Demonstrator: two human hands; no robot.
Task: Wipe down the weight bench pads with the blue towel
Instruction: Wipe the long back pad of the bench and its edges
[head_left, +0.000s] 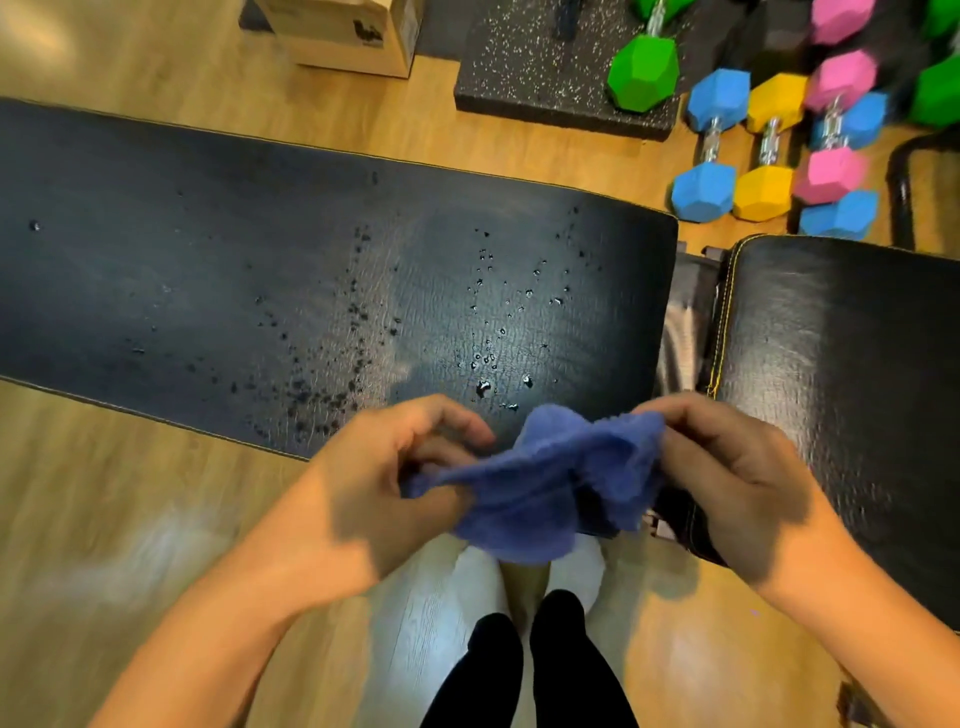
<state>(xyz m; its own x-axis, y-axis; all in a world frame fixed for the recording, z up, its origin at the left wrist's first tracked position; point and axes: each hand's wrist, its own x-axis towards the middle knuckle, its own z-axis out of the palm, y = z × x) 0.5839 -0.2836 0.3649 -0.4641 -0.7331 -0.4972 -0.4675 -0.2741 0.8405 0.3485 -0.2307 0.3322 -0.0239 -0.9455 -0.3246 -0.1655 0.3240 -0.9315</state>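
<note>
A blue towel (540, 483) hangs bunched between both hands, over the near edge of the long black bench pad (208, 270). My left hand (374, 493) pinches the towel's left end. My right hand (737, 478) pinches its upper right corner. Water droplets (488, 358) are scattered over the right half of the long pad. A second, shorter black pad (841, 374) with yellow stitching lies to the right, across a narrow gap.
Coloured hex dumbbells (769, 145) lie on the wooden floor beyond the pads, beside a black speckled rubber mat (540, 67). A cardboard box (343, 36) stands at the top. My legs in black (524, 670) are below the towel.
</note>
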